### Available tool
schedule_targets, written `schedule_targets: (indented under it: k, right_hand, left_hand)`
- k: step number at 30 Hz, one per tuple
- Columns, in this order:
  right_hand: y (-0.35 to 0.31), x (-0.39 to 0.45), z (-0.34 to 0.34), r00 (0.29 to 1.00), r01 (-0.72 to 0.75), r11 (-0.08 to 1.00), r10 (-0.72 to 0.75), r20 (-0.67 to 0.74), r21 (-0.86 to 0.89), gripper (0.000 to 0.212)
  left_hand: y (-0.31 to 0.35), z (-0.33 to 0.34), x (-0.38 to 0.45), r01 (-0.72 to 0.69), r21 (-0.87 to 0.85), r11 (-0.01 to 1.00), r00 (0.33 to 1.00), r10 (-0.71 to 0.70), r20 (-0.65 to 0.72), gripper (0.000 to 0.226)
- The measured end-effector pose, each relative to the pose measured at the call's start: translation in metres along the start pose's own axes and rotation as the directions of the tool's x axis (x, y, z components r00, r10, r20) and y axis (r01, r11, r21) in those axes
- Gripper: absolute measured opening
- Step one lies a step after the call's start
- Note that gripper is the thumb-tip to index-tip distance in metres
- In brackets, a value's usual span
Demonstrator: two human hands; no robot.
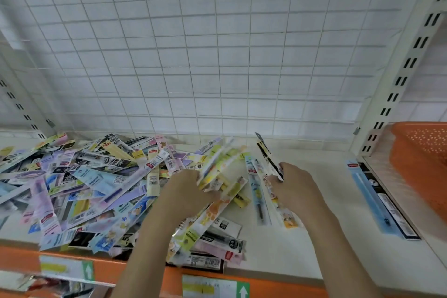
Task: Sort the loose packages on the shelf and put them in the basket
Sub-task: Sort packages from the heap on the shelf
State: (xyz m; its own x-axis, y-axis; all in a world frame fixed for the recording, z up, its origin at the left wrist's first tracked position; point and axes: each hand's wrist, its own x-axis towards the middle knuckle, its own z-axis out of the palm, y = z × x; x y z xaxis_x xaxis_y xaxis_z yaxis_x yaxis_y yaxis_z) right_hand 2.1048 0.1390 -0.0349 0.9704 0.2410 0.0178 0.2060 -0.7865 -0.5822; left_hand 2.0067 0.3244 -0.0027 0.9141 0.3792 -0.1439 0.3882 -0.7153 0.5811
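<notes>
Packages (79, 184) lie heaped loose on the white shelf (326, 237), filling its left half from the far wire grid (217, 55) to the near orange edge; they are long, narrow pen packs in many colours, crossing one another at all angles. The left hand (186, 191) grips a fanned bunch of yellow-and-white packs (217, 164) at the right side of the heap, tips pointing up and away. The right hand (294, 184), just right of it, pinches a black-and-yellow pack (268, 155), tilted with its top toward the far left. Two more packs (257, 191) lie flat on the shelf between the hands. A blue pack (370, 201) lies apart near the right upright. The orange basket (420, 162) stands at the far right, beyond the upright post (396, 84).
</notes>
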Motion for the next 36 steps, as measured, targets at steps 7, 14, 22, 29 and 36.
schedule_targets:
  k: [7,14,22,29,36]
  right_hand:
    - [0.004,-0.005,-0.010,0.998,-0.062,0.985,0.062,0.006,0.161,0.039]
    - [0.008,-0.006,-0.032,0.999,-0.030,0.931,0.012,0.051,0.363,0.020]
    - [0.009,-0.008,-0.040,0.997,-0.065,0.891,0.034,0.075,0.450,0.039]
    - [0.007,-0.007,-0.033,0.999,-0.006,0.937,-0.006,0.031,0.348,0.031]
    - [0.007,-0.002,-0.028,0.999,-0.003,0.978,-0.006,0.042,0.210,0.023]
  left_hand:
    - [0.006,0.026,0.006,0.074,0.040,0.996,0.996,-0.076,0.053,0.043]
    - [0.011,0.008,0.006,0.100,-0.123,0.987,0.995,-0.102,-0.012,0.024]
    - [0.020,-0.014,-0.001,0.028,-0.246,0.969,0.986,-0.068,-0.155,0.024]
    - [0.028,-0.018,-0.008,-0.004,-0.273,0.962,0.963,-0.070,-0.261,0.029]
    - [0.018,-0.012,-0.007,-0.030,-0.174,0.984,0.968,-0.015,-0.252,0.016]
